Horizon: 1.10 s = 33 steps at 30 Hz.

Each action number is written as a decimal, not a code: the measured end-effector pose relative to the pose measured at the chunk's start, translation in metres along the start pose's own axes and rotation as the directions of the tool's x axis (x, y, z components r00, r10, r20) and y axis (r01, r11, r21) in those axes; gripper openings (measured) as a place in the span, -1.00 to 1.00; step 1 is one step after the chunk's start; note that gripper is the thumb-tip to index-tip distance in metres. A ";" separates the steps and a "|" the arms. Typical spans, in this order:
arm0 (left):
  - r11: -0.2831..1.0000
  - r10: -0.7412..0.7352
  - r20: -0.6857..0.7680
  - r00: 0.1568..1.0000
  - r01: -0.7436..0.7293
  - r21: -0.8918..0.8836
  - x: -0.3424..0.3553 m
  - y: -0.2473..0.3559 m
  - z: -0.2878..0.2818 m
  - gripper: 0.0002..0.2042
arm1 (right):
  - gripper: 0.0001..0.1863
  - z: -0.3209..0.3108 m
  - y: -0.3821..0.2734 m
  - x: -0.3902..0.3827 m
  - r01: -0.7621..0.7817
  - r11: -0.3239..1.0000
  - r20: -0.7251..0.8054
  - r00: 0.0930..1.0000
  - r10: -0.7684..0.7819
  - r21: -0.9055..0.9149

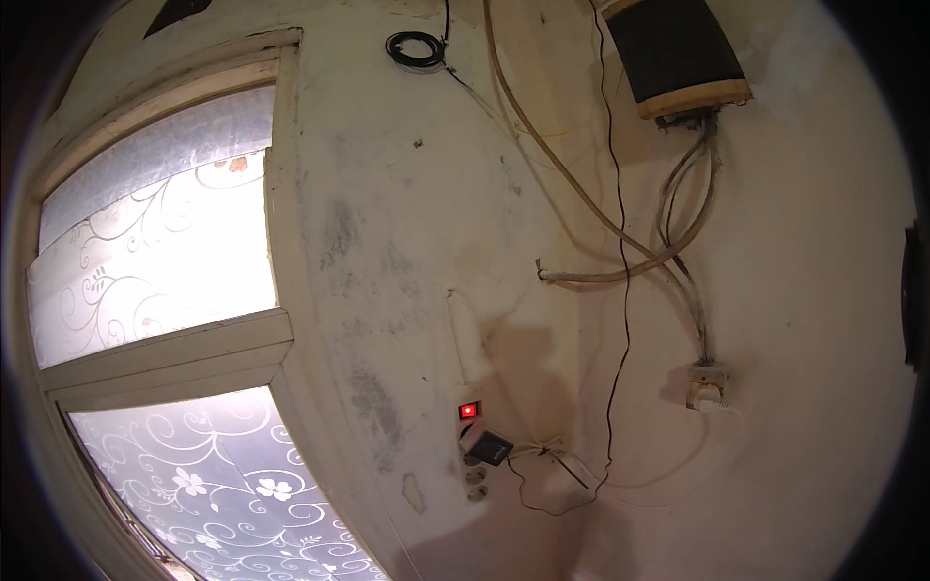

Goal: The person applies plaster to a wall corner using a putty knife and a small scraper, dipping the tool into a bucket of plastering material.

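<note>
Neither of my hands shows in the head view. Low on the wall, a power strip [476,477] hangs upright with a lit red switch [469,411] at its top. A dark box-shaped plug adapter [487,445] is plugged into it, tilted, and a thin black cable [620,387] loops from it and runs up the wall. To the right, a white plug [711,395] sits in a worn wall socket [709,375]. Higher up is a dark panel box [678,53] with a tan lower edge, cables coming out beneath it.
On the left stands a framed door or window with bright patterned panes [155,261]. A black cable coil [415,48] hangs near the top. A thick beige cable [591,277] sticks out from the scuffed wall [387,194]. Something dark [912,295] is at the right rim.
</note>
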State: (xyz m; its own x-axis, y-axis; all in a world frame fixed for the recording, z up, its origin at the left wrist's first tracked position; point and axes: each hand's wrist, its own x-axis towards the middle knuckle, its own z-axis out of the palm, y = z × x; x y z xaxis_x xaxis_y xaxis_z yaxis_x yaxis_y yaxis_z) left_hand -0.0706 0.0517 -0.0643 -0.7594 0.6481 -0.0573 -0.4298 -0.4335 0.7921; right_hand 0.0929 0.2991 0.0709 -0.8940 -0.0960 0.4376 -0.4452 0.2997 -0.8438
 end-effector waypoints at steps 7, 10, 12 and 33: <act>0.977 -0.001 0.025 1.000 0.006 -0.213 -0.026 0.014 0.026 -0.54 | -0.52 0.007 0.042 -0.048 -0.369 0.929 -0.183 0.914 0.361 -0.011; 0.991 -0.054 -0.100 0.994 0.041 -0.127 -0.052 0.000 0.023 -0.53 | -0.51 0.020 0.056 -0.070 -0.415 0.869 -0.252 0.841 0.479 0.269; 0.960 -0.252 -0.015 0.968 0.248 -0.131 -0.062 0.003 0.044 -0.53 | -0.32 0.020 0.035 -0.044 -0.302 0.833 -0.178 0.889 0.422 0.464; 0.913 -0.227 0.252 0.941 0.296 -0.281 -0.077 0.001 0.039 -0.61 | -0.59 -0.098 -0.028 0.064 -0.400 0.656 -0.674 0.703 -0.229 -0.640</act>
State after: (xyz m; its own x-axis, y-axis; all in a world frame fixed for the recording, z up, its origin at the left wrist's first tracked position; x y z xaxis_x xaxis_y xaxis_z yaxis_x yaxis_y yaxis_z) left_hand 0.0066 0.0255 -0.0357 -0.4934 0.8660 -0.0810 -0.7542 -0.3797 0.5357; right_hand 0.0529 0.3775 0.1532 -0.4928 0.5034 0.7097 0.0973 0.8424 -0.5299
